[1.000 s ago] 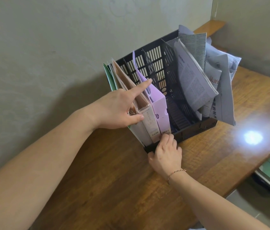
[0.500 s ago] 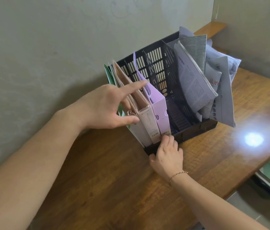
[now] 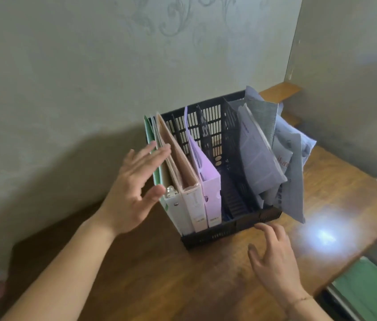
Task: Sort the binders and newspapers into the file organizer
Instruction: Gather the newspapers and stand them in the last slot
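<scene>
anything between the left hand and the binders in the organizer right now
Nothing visible. The open left hand is right beside the green binder at the left end of the black organizer, fingertips at its edge, with no object between them.

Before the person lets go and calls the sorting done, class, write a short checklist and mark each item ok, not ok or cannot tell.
1. Binders upright in the file organizer: green binder, beige binder, purple binder: ok.
2. Newspapers tidy in their slot: not ok, they sag over the right side.
3. Middle slot free: ok.
4. Left hand empty: ok, open.
5. Right hand empty: ok, open.
6. Organizer clear of the wooden desk edge: ok.
</scene>
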Demonstrator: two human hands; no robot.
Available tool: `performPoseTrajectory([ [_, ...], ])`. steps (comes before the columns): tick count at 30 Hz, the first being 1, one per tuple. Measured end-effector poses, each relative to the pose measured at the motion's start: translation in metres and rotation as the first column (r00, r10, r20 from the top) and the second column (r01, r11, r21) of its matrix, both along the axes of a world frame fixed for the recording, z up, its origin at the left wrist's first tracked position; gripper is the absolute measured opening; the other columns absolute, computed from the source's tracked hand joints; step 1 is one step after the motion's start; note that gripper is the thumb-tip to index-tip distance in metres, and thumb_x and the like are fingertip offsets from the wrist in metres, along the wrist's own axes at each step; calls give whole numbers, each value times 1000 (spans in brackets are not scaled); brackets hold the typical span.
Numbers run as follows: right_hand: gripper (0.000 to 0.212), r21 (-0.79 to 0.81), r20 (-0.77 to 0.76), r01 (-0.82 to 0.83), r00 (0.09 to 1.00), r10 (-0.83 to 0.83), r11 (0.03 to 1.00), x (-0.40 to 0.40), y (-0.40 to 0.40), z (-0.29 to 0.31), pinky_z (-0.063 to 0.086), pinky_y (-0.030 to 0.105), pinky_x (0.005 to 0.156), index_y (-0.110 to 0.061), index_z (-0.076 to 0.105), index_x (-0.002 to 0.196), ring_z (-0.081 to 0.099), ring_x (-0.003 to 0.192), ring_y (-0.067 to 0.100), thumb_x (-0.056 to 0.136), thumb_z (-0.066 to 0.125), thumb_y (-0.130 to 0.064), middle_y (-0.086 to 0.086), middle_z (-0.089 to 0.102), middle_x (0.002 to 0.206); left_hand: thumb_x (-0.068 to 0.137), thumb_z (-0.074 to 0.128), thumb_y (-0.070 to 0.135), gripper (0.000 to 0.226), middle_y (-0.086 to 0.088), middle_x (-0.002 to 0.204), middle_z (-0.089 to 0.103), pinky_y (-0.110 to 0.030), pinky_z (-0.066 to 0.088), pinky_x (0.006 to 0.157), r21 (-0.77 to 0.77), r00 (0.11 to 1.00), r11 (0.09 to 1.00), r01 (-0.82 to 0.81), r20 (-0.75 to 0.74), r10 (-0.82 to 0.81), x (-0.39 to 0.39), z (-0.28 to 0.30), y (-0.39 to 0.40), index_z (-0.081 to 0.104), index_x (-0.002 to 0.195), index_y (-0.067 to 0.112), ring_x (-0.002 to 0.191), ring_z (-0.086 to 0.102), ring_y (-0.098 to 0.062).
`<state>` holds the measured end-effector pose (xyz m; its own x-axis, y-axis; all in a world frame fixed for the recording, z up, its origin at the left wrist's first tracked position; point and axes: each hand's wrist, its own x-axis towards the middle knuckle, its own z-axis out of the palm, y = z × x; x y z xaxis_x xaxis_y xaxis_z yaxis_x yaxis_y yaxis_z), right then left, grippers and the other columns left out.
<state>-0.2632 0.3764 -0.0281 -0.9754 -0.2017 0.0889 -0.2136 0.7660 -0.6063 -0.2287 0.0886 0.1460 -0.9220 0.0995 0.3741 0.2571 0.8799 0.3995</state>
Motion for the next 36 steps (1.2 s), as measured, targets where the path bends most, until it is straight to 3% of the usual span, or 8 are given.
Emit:
performPoseTrajectory([
  [6,16,-266,-487,-39,868,-99,963,-38,42,69,43,18,57,-18,68,84,52,60,8,84,60,-32,-11,57,66,91,58,21,22,-8,94,69,-41,52,83,45,821,999,3,-571,23,-13,33,87,68,101,4,86,65,-26],
  [11,35,78,-279,-55,957,75,995,-84,52,74,38,25,34,-26,69,78,55,38,15,78,59,-60,-9,57,46,87,61,42,36,6,81,68,-37,52,69,-309,993,948,-72,-115,38,-79,24,173,66,115,22,77,65,-21],
  [18,15,94,-225,-240,940,255,966,-112,64,78,40,30,29,-26,63,90,54,35,21,82,60,-38,-3,60,47,88,47,63,39,2,81,59,-34,43,68,-306,887,921,-240,315,336,-137,10,209,57,108,31,88,64,-28],
  [23,38,-66,-218,-370,912,348,927,-91,58,81,55,28,53,-16,66,116,71,74,19,81,52,-19,1,74,98,84,57,36,31,-4,106,65,-33,48,79,-214,744,839,-500,390,543,-138,11,207,64,113,29,100,62,-31],
  [27,67,-166,-188,-400,910,370,901,-91,33,65,47,41,99,-6,47,133,39,136,28,68,50,8,14,39,149,86,53,15,38,-12,110,66,-39,52,83,-97,713,763,-639,297,635,-156,29,195,61,123,21,102,61,-35],
  [32,64,-264,-195,-396,915,353,879,-90,31,78,40,51,104,-16,37,140,27,143,21,79,53,-7,2,31,153,87,56,7,26,-8,95,68,-34,43,85,-190,737,798,-572,310,601,-176,61,180,66,111,10,100,63,-24],
  [34,60,-282,-234,-401,910,343,872,-90,35,82,42,37,103,-15,46,138,35,139,16,79,58,-13,-1,38,150,85,56,9,27,-7,92,68,-32,37,92,-245,736,811,-531,340,585,-187,72,172,68,109,9,107,61,-22],
  [36,58,-314,-217,-404,912,349,859,-89,37,83,37,15,101,-15,50,136,35,135,-2,79,60,-14,-4,42,147,86,55,6,30,-11,96,70,-24,33,65,-228,711,836,-499,444,545,-199,76,169,66,114,5,111,61,-26],
])
